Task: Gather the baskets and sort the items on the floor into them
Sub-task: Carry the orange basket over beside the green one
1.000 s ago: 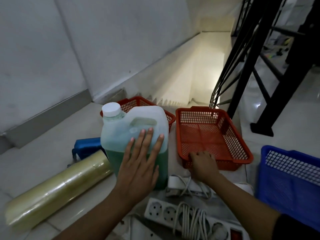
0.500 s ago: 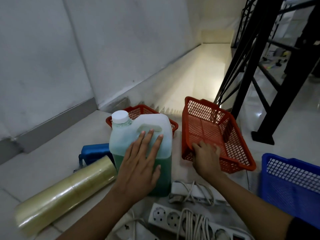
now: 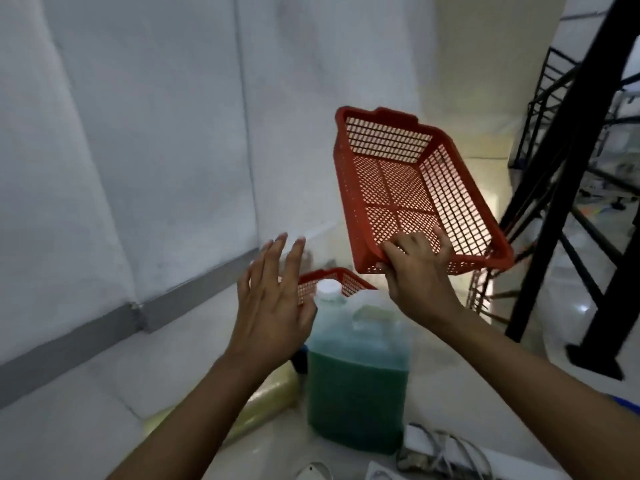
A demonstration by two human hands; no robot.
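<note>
I see the right hand clamped on the near short rim of a red rectangular plastic mesh basket, fingers curled over the rim into the inside and thumb under the outer wall. The basket is held in the air at about 1 o'clock in the view, clear of the floor. Its long axis runs from the gripped near end up and away toward 11 o'clock. It is tilted so that its open side faces me and slightly left, with the mesh bottom visible through the opening. The far short wall carries a raised handle lip at the top.

The left hand hangs at about 10 o'clock from the jug, fingers spread and extended, holding nothing.

A translucent plastic jug with a white screw cap and green liquid stands upright on the pale floor at 6 o'clock, below the lifted basket. A second red mesh basket lies behind the jug; only a strip of its rim and wall shows, the rest covered by the jug and the left hand.

A yellowish roll of clear film is mostly hidden by the left forearm. A white cable bundle is cut off by the bottom edge and blurred. A black metal stair frame stands at 3 o'clock.
</note>
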